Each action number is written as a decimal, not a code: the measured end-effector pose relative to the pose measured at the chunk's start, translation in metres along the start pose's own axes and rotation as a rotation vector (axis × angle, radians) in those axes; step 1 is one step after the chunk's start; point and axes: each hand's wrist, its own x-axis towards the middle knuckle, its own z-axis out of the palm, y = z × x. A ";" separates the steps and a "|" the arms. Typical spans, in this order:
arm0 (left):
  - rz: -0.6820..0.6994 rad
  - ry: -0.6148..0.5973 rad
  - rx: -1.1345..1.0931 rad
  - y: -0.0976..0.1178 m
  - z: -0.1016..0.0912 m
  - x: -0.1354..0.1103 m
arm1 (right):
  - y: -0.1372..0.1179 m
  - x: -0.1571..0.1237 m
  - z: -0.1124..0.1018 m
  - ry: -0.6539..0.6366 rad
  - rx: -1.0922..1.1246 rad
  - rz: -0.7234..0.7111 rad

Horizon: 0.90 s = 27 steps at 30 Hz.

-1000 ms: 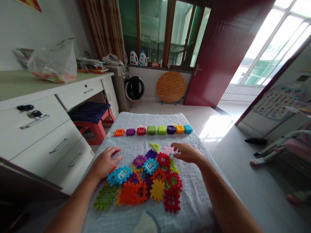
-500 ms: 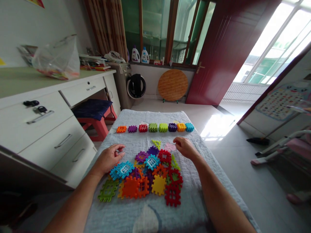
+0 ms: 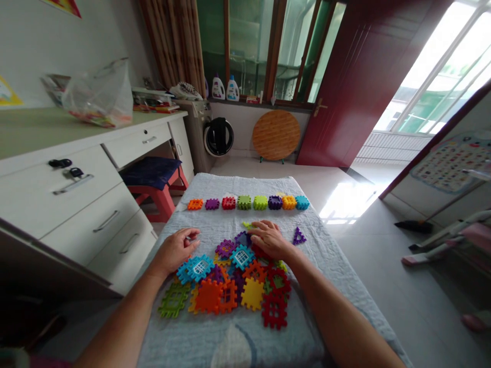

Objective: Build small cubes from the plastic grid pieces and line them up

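A loose pile of plastic interlocking building tiles lies on the cloth-covered table. My left hand (image 3: 179,250) rests at the pile's left edge, fingers loosely bent and apart, holding nothing, beside blue window tiles (image 3: 201,267). Over the pile's upper right is my right hand (image 3: 268,238), palm down with fingers extended. Its fingertips are close to a yellow-green tile (image 3: 246,225) and a dark purple tile (image 3: 241,237); contact is hard to make out. The hand covers much of a red tile. A purple triangle tile (image 3: 299,236) lies alone to its right. Orange (image 3: 209,295) and yellow (image 3: 252,294) tiles sit nearer me.
Beyond the pile runs a row of small colour-sorted tile stacks, from orange (image 3: 195,204) to blue (image 3: 302,202). A white desk (image 3: 88,153) and a red stool (image 3: 163,199) stand left of the table. A round wooden board (image 3: 276,134) leans at the far wall.
My right hand has moved left from beside the pile to over its upper right part. The purple triangle tile now shows on the cloth at right. My left hand stays put.
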 end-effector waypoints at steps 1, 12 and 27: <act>-0.004 0.000 -0.002 0.000 0.000 0.000 | 0.001 0.000 -0.001 0.025 0.001 -0.006; -0.009 0.003 -0.009 0.004 -0.002 -0.001 | 0.029 0.003 0.005 0.236 0.013 0.173; -0.017 -0.009 0.006 0.010 -0.004 -0.001 | 0.046 -0.006 -0.006 0.330 -0.006 0.324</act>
